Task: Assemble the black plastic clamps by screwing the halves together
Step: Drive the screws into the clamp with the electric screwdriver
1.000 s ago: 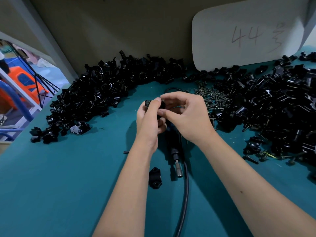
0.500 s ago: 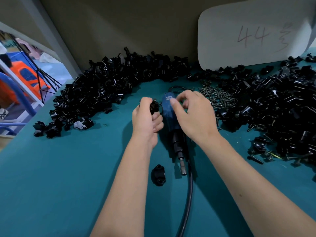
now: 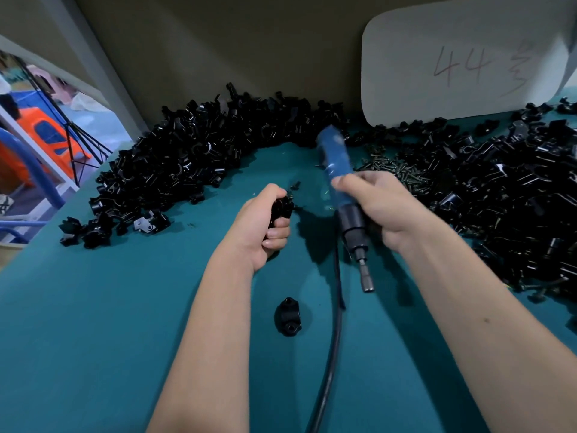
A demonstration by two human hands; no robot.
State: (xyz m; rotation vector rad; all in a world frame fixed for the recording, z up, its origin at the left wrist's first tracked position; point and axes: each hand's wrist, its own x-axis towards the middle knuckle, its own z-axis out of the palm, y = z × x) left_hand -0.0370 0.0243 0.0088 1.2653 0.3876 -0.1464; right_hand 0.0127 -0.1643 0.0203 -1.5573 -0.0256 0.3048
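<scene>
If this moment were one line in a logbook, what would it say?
left hand: grips black clamp | right hand: holds blue screwdriver, bit toward the person | spare clamp half: on mat

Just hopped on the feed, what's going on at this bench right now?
A person is assembling black plastic clamps on a teal table. The left hand grips one small black plastic clamp piece. The right hand holds a blue-handled powered screwdriver, lifted, bit pointing down and not on the clamp yet. One loose black clamp half lies nearer the person. Heaps of black clamp parts and a scatter of small screws sit behind.
</scene>
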